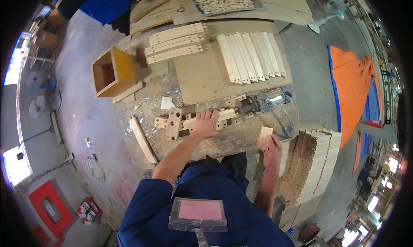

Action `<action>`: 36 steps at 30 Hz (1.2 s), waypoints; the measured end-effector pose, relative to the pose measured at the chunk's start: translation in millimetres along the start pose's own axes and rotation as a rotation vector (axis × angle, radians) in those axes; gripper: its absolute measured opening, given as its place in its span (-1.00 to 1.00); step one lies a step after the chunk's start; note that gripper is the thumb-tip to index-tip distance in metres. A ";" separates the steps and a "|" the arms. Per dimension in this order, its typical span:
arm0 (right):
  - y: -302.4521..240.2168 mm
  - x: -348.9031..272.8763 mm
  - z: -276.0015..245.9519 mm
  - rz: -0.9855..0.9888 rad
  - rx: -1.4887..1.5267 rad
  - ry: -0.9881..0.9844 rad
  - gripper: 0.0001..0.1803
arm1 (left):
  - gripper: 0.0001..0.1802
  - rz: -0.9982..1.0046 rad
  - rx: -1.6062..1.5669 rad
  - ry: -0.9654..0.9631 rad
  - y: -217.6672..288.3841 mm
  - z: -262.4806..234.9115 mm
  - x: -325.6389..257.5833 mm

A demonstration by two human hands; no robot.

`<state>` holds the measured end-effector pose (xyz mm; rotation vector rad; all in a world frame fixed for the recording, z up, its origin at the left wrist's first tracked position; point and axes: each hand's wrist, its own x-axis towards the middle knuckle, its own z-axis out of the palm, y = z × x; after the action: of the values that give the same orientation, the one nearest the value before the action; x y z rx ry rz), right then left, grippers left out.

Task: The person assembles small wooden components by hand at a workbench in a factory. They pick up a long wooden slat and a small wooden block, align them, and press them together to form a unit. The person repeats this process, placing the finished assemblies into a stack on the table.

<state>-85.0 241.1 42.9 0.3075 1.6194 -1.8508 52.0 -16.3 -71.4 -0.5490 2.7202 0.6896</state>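
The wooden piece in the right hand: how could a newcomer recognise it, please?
Find the worktable, then the right hand by its near right corner. It holds the wooden piece: flat, pale, shorter than the strips laid in a row beyond.

The table (pixel 234 144), its surface worn and spotted, carries a cardboard sheet (pixel 195 83) toward its far edge. A wooden fixture (pixel 174 123) lies mid-table, a metal device (pixel 276 97) near the right edge, a wooden strip (pixel 143 139) at the left.

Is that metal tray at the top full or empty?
Full: small wooden pegs cover nearly all of the metal tray that shows; its far edge is cut off.
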 end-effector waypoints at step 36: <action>99.3 20.2 20.1 0.337 -0.094 -0.015 -0.78 | 0.10 -0.014 0.016 0.006 7.1 6.7 20.3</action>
<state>-35.5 213.2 -43.4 0.4913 1.5319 -1.5151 32.1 -13.1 -81.5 -0.5659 2.7222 0.6628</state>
